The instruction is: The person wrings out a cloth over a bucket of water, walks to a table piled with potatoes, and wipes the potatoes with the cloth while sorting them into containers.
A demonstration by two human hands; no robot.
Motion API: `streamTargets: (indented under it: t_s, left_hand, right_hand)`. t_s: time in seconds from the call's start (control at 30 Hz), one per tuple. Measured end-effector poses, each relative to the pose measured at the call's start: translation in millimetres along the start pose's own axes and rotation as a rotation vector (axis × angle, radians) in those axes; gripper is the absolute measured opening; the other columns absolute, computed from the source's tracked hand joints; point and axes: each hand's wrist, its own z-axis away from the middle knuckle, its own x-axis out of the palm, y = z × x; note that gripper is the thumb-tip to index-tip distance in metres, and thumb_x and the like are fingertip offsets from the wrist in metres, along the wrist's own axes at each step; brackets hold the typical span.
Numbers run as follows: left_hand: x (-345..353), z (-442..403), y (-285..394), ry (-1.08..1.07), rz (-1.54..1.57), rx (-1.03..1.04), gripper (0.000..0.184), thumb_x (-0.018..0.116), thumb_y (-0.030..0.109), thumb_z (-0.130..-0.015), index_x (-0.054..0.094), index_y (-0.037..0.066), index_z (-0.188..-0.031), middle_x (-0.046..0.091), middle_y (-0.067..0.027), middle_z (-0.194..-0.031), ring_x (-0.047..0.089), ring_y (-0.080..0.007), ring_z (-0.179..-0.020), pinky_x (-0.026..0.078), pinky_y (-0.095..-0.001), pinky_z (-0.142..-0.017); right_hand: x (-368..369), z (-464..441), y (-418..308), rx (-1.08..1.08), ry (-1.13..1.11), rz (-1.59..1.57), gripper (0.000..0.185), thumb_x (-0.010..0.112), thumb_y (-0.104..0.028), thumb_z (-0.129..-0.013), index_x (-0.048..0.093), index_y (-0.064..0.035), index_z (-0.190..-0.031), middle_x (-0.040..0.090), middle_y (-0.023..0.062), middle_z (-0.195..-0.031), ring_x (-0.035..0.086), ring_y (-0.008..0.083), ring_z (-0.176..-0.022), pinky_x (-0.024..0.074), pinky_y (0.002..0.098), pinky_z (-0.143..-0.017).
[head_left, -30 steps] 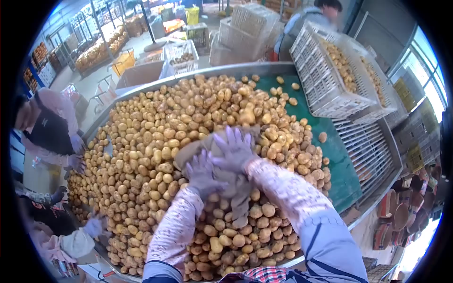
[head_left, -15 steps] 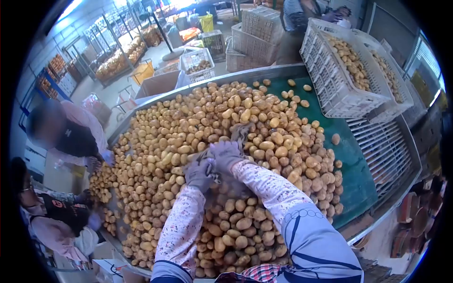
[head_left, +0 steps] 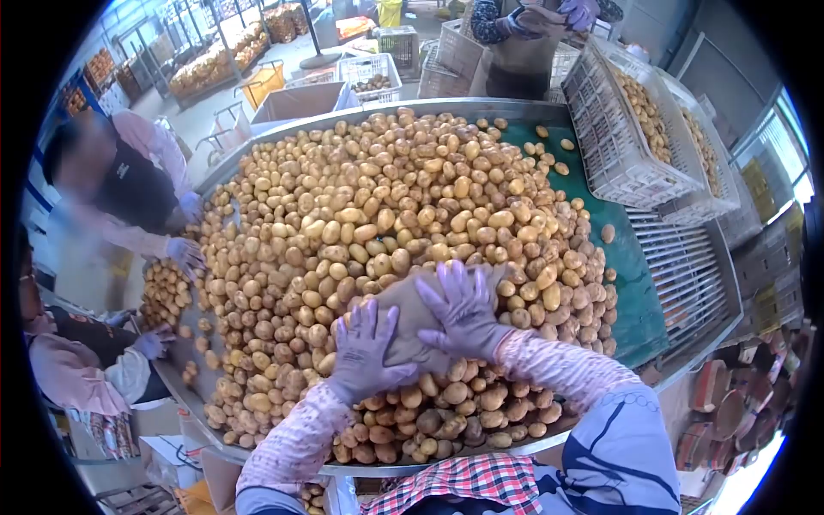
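the left hand [head_left: 367, 352] lies palm down with its fingers spread wide, on the near left edge of a grey-brown cloth [head_left: 405, 324]; the right hand [head_left: 463, 313] is likewise open and fanned out, over the cloth's right part. neither hand is closed around anything: both seem to press the fabric flat onto the potatoes [head_left: 330, 232], which heap up beyond the hands, to either side of them and in front of the body. as for how far this has got, the cloth covers just a small patch between and under the hands, and far more of the heap lies bare around it, so the pressing looks partial; what the covered potatoes look like cannot be told. the cloth seems soft and limp, dull in finish, with creases by the fingers. the potatoes are round to oval and firm-looking, smooth and yellow beyond the hands, browner and more earthy nearer the body. both hands wear thin, close-fitting purple gloves. the table [head_left: 481, 106] has a raised metal rim; well right of the right hand come a smooth green surface [head_left: 631, 266], then metal bars [head_left: 687, 275], with a latticed white plastic crate [head_left: 614, 159] farther off.
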Motion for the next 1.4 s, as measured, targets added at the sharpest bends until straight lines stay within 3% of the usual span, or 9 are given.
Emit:
streamTargets:
  t_s: [0.43,0.63,0.73,0.87,1.03,1.13,1.23,1.3,1.4]
  left_hand:
    - [14.7,-222.1,-161.0,0.137,-0.027,-0.537,0.088,0.054,0.067,-0.086,0.025,0.020,-0.156,0.019,-0.0147,-0.162,0.012,-0.0380,-0.150,0.004,-0.0579,-0.119]
    - [14.4,-215.0,-154.1,0.073,-0.020,-0.651,0.080,0.048,0.068,-0.090,0.030,0.023,-0.155,0.022,-0.0098,-0.163,0.013,-0.0311,-0.151,0.010,-0.0603,-0.118]
    - [58.6,-162.4,-148.3,0.339,0.130,-0.402,0.067,0.065,0.052,-0.086,0.051,0.017,-0.142,0.042,-0.0131,-0.151,0.034,-0.0316,-0.142,0.030,-0.0461,-0.114]
    - [-0.9,-105.8,-95.3,0.127,0.223,-0.297,0.056,0.076,0.033,-0.073,0.060,0.010,-0.121,0.062,-0.0103,-0.117,0.058,-0.0320,-0.109,0.044,-0.0427,-0.093]
    - [-54.0,-46.3,-7.9,0.434,0.168,0.060,0.050,0.074,0.034,-0.074,0.060,0.008,-0.114,0.066,-0.0120,-0.106,0.061,-0.0330,-0.100,0.047,-0.0428,-0.084]
    - [-40.3,-8.1,37.9,0.210,0.104,0.016,0.078,0.072,0.050,-0.075,0.048,0.011,-0.139,0.050,-0.0227,-0.136,0.044,-0.0429,-0.128,0.033,-0.0550,-0.105]
    - [7.1,3.0,43.5,0.024,-0.035,-0.038,0.097,0.066,0.063,-0.075,0.034,0.013,-0.151,0.026,-0.0260,-0.154,0.019,-0.0496,-0.142,0.013,-0.0634,-0.113]
    - [23.0,-19.3,24.8,-0.158,0.089,-0.146,0.110,0.060,0.075,-0.074,0.024,0.012,-0.156,0.007,-0.0256,-0.162,-0.001,-0.0513,-0.147,-0.003,-0.0660,-0.114]
    - [25.5,-51.7,-0.7,-0.119,0.062,-0.112,0.113,0.057,0.079,-0.072,0.024,0.012,-0.156,0.005,-0.0230,-0.163,-0.002,-0.0488,-0.148,-0.003,-0.0645,-0.115]
  right_hand:
    - [118.2,-309.4,71.8,0.072,0.095,0.101,0.074,0.046,-0.066,-0.090,0.036,-0.0265,-0.151,0.024,0.0175,-0.159,0.023,0.0410,-0.145,0.0133,0.0700,-0.112]
    - [139.6,-298.5,54.3,0.223,0.183,0.092,0.073,0.049,-0.070,-0.087,0.046,-0.0242,-0.144,0.028,0.0164,-0.156,0.035,0.0366,-0.139,0.0193,0.0670,-0.110]
    - [112.8,-253.9,39.0,0.177,-0.171,-0.101,0.067,0.054,-0.066,-0.086,0.054,-0.0155,-0.130,0.053,0.0158,-0.137,0.053,0.0330,-0.123,0.0346,0.0550,-0.101]
    - [26.5,-172.7,31.1,0.035,-0.338,-0.250,0.055,0.061,-0.057,-0.086,0.060,-0.0119,-0.117,0.070,0.0129,-0.109,0.065,0.0293,-0.110,0.0379,0.0484,-0.096]
    - [-68.4,-54.7,26.0,-0.186,0.119,-0.279,0.056,0.068,-0.051,-0.084,0.060,-0.0131,-0.124,0.060,0.0183,-0.128,0.055,0.0350,-0.121,0.0341,0.0531,-0.100]
    - [-67.2,6.9,24.8,-0.229,0.260,-0.008,0.073,0.069,-0.049,-0.081,0.048,-0.0147,-0.142,0.043,0.0244,-0.145,0.037,0.0415,-0.138,0.0241,0.0611,-0.109]
    - [-25.8,33.6,30.6,-0.065,-0.358,-0.074,0.086,0.068,-0.051,-0.081,0.034,-0.0166,-0.152,0.022,0.0261,-0.157,0.017,0.0465,-0.146,0.0105,0.0681,-0.112]
    - [7.1,9.8,41.6,-0.064,-0.316,-0.091,0.087,0.064,-0.055,-0.082,0.030,-0.0176,-0.154,0.017,0.0255,-0.159,0.011,0.0460,-0.148,0.0077,0.0688,-0.113]
    - [30.0,-20.2,46.5,-0.103,-0.289,-0.051,0.086,0.061,-0.057,-0.084,0.029,-0.0188,-0.154,0.015,0.0250,-0.160,0.008,0.0467,-0.148,0.0061,0.0708,-0.112]
